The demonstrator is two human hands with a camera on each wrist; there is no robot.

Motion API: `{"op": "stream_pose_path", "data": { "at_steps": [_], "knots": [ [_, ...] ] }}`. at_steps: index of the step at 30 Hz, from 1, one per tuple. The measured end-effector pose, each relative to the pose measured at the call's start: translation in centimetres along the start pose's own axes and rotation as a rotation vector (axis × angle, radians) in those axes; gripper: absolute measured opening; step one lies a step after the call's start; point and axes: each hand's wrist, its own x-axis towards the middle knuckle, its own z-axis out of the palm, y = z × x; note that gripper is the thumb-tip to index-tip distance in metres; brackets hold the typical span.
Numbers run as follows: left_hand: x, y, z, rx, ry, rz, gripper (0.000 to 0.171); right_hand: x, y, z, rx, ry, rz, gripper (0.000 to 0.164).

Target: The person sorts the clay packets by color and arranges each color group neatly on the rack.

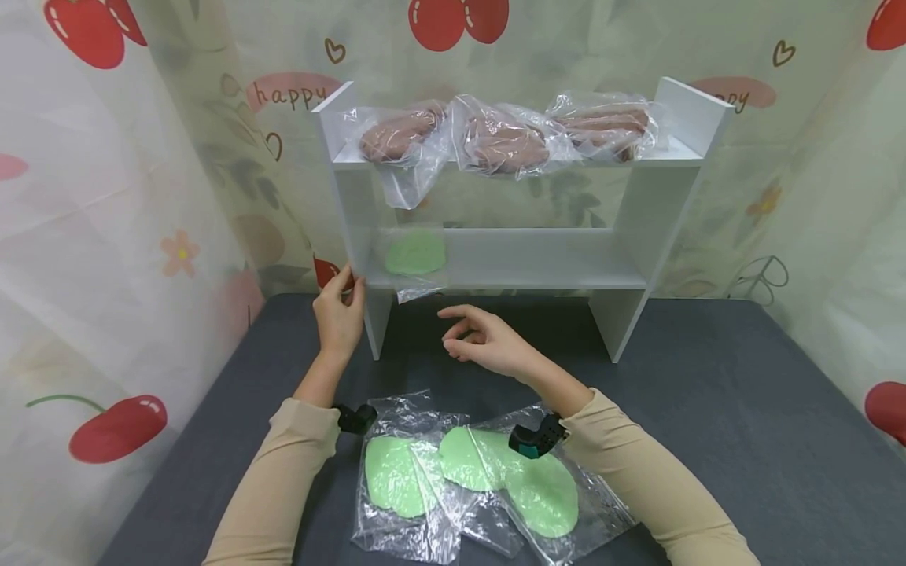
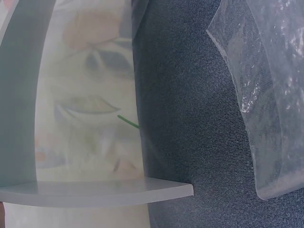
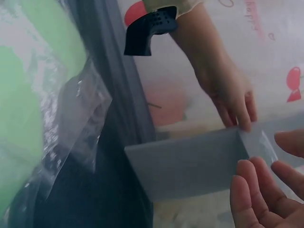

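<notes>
My left hand (image 1: 340, 314) grips the front edge of the left side panel of a white shelf rack (image 1: 538, 259), at the middle board's height. The right wrist view shows the same hand (image 3: 232, 90) with its fingers over the panel's edge. My right hand (image 1: 491, 342) hovers in front of the rack, fingers loosely bent and holding nothing. A clear bag with a flat green piece (image 1: 416, 251) lies at the left of the middle board, its lower end hanging over the front edge.
Clear bags with flat green pieces (image 1: 396, 475) lie overlapping on the dark table (image 1: 715, 440) below my forearms. Three clear bags of brown, lumpy items (image 1: 506, 145) sit on the top board. A patterned curtain (image 1: 495, 71) surrounds the table, and a thin cable (image 1: 760, 275) hangs at right.
</notes>
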Motion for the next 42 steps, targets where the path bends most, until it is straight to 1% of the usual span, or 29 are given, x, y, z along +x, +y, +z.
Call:
{"op": "stream_pose_path", "data": {
  "at_steps": [6,10,17,21,26,30,39,42],
  "knots": [
    [0.0,0.1,0.0,-0.008,-0.002,-0.008,0.035,-2.1,1.7,-1.3,-0.103,-0.085,-0.012,0.046],
    [0.0,0.0,0.1,-0.006,-0.004,-0.015,0.035,-3.5,2.5,-2.1,-0.139,-0.127,-0.005,0.046],
    [0.0,0.0,0.0,0.001,-0.006,-0.018,0.035,-5.7,3.9,-3.0,-0.196,-0.172,0.062,0.051],
    [-0.1,0.0,0.0,0.002,-0.016,-0.016,0.035,-6.8,4.8,-3.2,-0.228,-0.180,0.105,0.056],
    [-0.1,0.1,0.0,0.002,-0.018,-0.017,0.035,-7.9,5.9,-3.3,-0.254,-0.183,0.147,0.064],
    [-0.1,0.1,0.0,-0.002,-0.013,-0.018,0.035,-8.7,6.6,-3.3,-0.263,-0.202,0.171,0.072],
    [-0.1,0.1,0.0,-0.004,-0.009,-0.010,0.034,-9.9,7.8,-3.0,-0.299,-0.288,0.195,0.092],
    [-0.1,0.2,0.0,-0.006,-0.013,-0.014,0.034,-10.3,8.1,-2.8,-0.330,-0.313,0.181,0.098]
  ]
}}
